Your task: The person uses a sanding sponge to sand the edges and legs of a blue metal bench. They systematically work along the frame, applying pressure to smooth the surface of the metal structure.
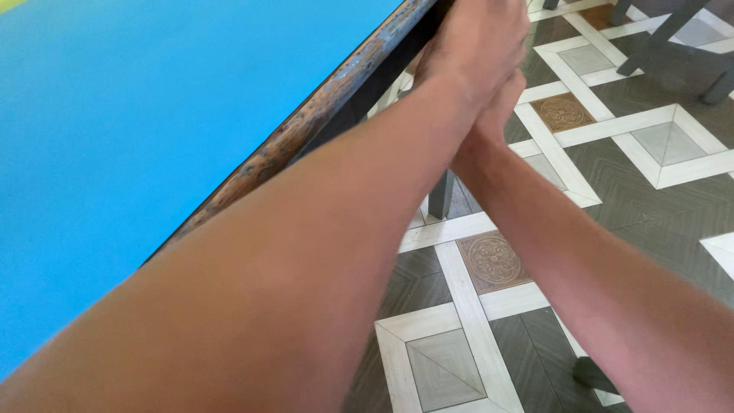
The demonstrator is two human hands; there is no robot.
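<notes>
Both my arms reach forward, and the hands meet at the worn wooden edge (306,122) of a blue-topped table (138,130). My left hand (475,38) lies on top, its back toward me, right at the table's rim near the top of the view. My right hand (502,99) is pressed just beneath and behind it, mostly covered. The fingers of both hands are hidden, so I cannot tell whether they grip the edge or anything else.
The table top fills the left half of the view. A grey table leg (441,195) stands below the hands. The floor (612,191) has grey, white and brown patterned tiles. Dark furniture legs (673,46) stand at the top right.
</notes>
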